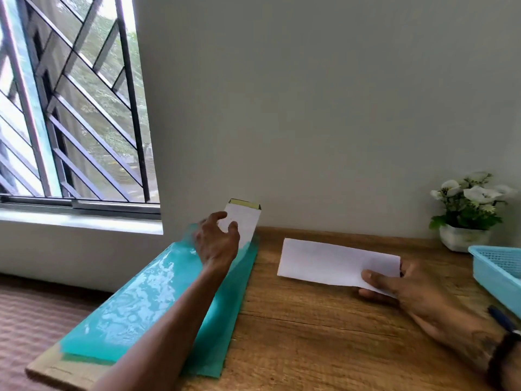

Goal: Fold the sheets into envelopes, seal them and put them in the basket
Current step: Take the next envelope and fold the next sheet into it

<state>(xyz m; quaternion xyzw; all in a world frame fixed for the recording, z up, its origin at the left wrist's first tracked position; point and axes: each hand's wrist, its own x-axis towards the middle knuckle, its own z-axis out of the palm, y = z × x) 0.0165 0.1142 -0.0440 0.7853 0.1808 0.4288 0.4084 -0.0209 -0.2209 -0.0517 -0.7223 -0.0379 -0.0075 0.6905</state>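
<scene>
A folded white sheet (332, 259) lies on the wooden table (296, 334), and my right hand (406, 292) grips its right end with thumb on top. My left hand (217, 238) reaches out over the far end of a stack of teal sheets (141, 306), fingers spread, right in front of a white envelope-like packet with a yellow top edge (246, 218) that leans on the wall. I cannot tell whether the fingers touch it. The light blue basket (499, 266) stands at the table's right edge.
A white pot with white flowers (468, 213) stands at the back right by the wall. A dark blue pen (501, 317) lies near my right wrist. A barred window (70, 108) is on the left, past the table's left edge.
</scene>
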